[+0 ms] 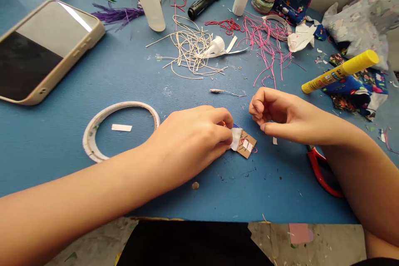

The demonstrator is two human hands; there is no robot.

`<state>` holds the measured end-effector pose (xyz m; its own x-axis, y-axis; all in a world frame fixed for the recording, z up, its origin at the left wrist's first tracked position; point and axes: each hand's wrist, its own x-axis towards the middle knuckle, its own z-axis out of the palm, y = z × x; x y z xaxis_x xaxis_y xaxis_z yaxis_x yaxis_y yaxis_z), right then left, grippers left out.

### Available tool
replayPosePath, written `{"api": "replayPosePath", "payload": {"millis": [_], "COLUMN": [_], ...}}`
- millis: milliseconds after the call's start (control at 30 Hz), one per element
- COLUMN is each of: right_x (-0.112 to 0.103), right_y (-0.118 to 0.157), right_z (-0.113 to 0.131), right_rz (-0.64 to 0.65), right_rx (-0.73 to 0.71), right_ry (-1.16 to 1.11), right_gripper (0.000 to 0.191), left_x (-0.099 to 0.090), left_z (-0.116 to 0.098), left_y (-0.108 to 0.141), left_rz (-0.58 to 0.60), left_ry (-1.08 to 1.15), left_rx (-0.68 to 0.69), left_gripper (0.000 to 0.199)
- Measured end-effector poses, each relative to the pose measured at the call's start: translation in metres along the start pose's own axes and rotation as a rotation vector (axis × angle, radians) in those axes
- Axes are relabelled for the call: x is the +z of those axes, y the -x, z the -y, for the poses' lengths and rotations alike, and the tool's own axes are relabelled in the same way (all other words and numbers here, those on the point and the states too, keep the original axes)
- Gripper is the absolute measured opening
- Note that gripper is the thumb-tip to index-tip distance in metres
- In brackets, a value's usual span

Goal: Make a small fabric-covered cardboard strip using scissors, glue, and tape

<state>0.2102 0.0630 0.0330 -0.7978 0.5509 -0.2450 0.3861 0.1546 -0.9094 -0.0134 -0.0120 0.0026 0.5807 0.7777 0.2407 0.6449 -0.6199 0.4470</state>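
My left hand [199, 133] is closed, its fingertips gripping the left part of a small brown cardboard piece [245, 152] low over the blue table. A flap of white cloth [236, 138] covers part of the cardboard, and two small white strips [247, 145] and some red thread lie on its bare end. The fingers hide the rest of it. To the right, my right hand [283, 116] hovers with fingers loosely curled and the thumb apart from them; nothing shows between them. Beneath it lies a tiny white scrap [274, 141].
A tape roll [90, 133] rings a white strip [121, 127] at left, near a phone [40, 50]. Red-handled scissors [321, 172] lie under my right forearm. Beyond are a cotton swab [215, 91], cream strings [190, 52], pink threads [264, 41], a yellow glue stick [339, 71] and a black marker [205, 1].
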Motion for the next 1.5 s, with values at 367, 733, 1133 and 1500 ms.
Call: {"api": "replayPosePath", "payload": {"millis": [367,733,1133,1500], "right_x": [0.000,0.013,0.015,0.018], "right_y": [-0.001,0.000,-0.003,-0.005], "right_z": [0.000,0.006,0.006,0.007], "right_rz": [-0.005,0.065,0.064,0.048], "right_rx": [0.017,0.125,0.193,0.237], "right_ry": [-0.086,0.142,0.304,0.324], "right_gripper": [0.032,0.020,0.027,0.029], "left_x": [-0.001,-0.003,-0.002,-0.002], "left_z": [-0.001,-0.002,0.000,-0.001], "left_y": [0.000,0.000,-0.001,0.000], "left_rz": [0.036,0.047,0.057,0.053], "left_ry": [-0.001,-0.015,-0.038,-0.033], "left_rx": [-0.012,-0.006,-0.015,-0.017], "left_gripper": [0.016,0.014,0.018,0.021]}}
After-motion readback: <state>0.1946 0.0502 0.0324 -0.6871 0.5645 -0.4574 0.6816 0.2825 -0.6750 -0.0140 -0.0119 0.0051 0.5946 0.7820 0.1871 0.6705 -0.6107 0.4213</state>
